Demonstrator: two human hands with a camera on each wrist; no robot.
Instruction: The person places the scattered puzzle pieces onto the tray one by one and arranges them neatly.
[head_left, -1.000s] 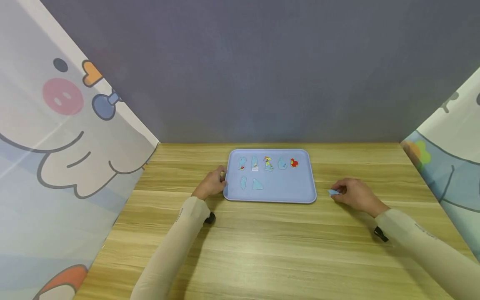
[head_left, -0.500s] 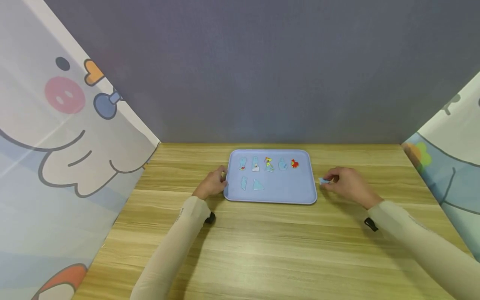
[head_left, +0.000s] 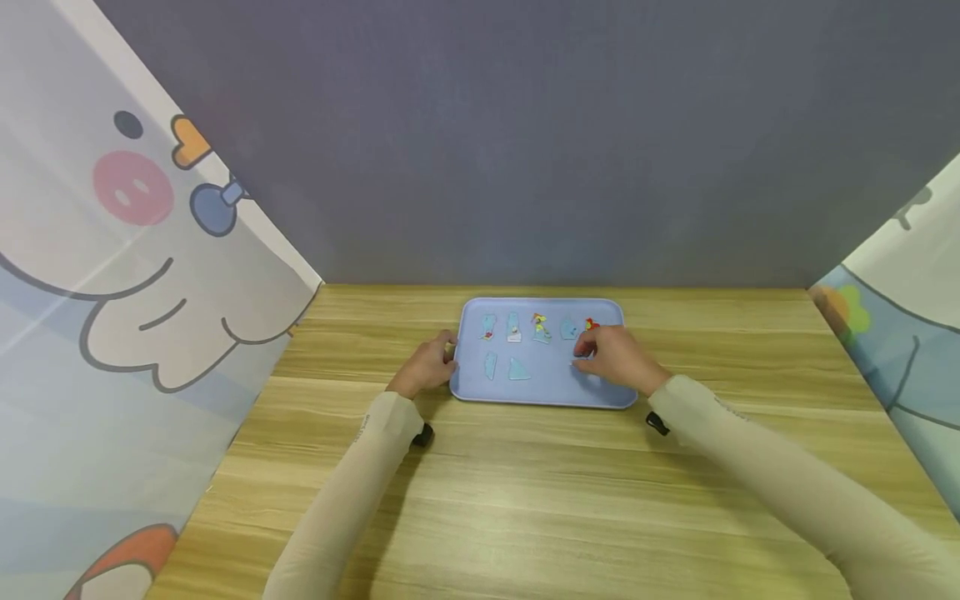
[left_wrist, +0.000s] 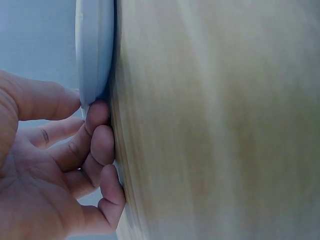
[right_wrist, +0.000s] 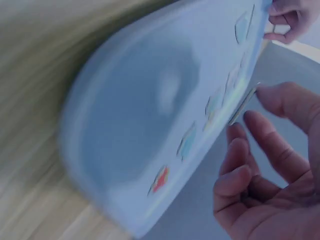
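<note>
My left hand [head_left: 427, 364] grips the left edge of a light-blue tray [head_left: 551, 402], with the thumb at the rim and curled fingers below it in the left wrist view. Over the tray's right half, my right hand [head_left: 617, 358] pinches a thin flat piece [right_wrist: 244, 106] between thumb and fingertip, seen edge-on in the right wrist view. Along the back of the tray lies a row of flat pieces, among them a yellow-and-blue one [head_left: 541, 330] and a red one [head_left: 592, 323], partly hidden by my right hand. A triangular light-blue piece [head_left: 519, 369] and a narrow one [head_left: 490, 365] lie in front.
The tray stands on a wood-grain table [head_left: 525, 500], near a grey upright panel [head_left: 510, 150] at the back. Cartoon-printed sheets [head_left: 150, 275] flank the table. Each sleeve has a black device [head_left: 657, 423] below its cuff.
My right hand has moved left with the light-blue piece, from the table beside the tray to over its right half. The left hand has stayed at the tray's left edge.
</note>
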